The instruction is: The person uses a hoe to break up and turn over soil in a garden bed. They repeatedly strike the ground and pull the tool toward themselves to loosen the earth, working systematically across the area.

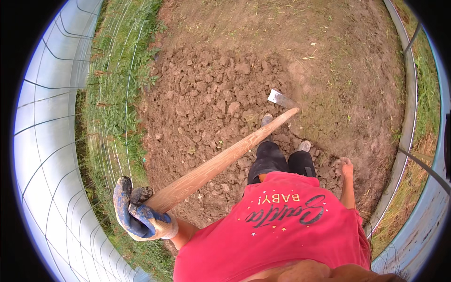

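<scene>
My left hand (146, 215), in a blue and white work glove smeared with soil, grips the end of a hoe's wooden handle (215, 163). The handle slants away to the right, passing in front of my legs. At its far end the metal hoe blade (282, 99) lies at the border between broken clods and smoother ground; the tip is pale and bright. Bare and dusty, my right hand (344, 166) hangs low at my right side with nothing visible in it, its fingers loosely bent. Below the hoe are my boots (266, 120), standing in loosened soil.
Clods of brown soil (211, 91) spread ahead and left. Flatter earth (345, 88) with sparse weeds lies right. Green plants (123, 105) with strung lines border the left, beside pale plastic sheeting (45, 123). A long edging board (410, 91) runs along the right.
</scene>
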Motion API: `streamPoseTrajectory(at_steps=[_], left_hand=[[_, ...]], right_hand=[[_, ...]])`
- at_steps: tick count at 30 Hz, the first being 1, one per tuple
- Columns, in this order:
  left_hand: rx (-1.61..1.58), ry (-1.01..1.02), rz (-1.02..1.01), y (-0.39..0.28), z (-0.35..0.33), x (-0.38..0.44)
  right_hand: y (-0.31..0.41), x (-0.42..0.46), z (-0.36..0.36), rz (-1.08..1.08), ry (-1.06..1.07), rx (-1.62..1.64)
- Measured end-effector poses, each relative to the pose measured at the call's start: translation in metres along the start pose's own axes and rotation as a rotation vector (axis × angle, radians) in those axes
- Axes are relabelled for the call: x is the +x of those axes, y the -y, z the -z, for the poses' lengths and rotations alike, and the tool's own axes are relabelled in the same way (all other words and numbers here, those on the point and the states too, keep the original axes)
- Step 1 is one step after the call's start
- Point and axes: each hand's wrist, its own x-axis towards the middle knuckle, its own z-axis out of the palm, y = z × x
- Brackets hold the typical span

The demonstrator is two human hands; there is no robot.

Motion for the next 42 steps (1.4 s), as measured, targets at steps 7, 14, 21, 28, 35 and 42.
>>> streamPoseTrajectory(at_steps=[7,14,21,28,35,42], left_hand=[[0.066,0.024,0.067,-0.005,0.026,-0.017],[0.059,0.036,0.083,0.03,0.034,-0.021],[-0.01,0.064,-0.039,0.095,0.036,-0.003],[0.02,0.115,-0.076,0.182,0.048,0.009],[-0.058,0.06,0.174,0.222,0.058,0.008],[0.168,0.202,0.434,0.371,0.169,-0.039]], right_hand=[[-0.015,-0.012,-0.013,-0.091,0.066,-0.247],[-0.009,-0.045,-0.061,-0.078,0.123,-0.324],[-0.011,-0.041,-0.156,-0.051,0.113,-0.043],[0.032,-0.101,-0.366,-0.229,0.556,0.383],[0.038,-0.023,-0.484,-0.258,0.42,1.644],[0.009,-0.097,-0.512,-0.626,0.3,1.206]])
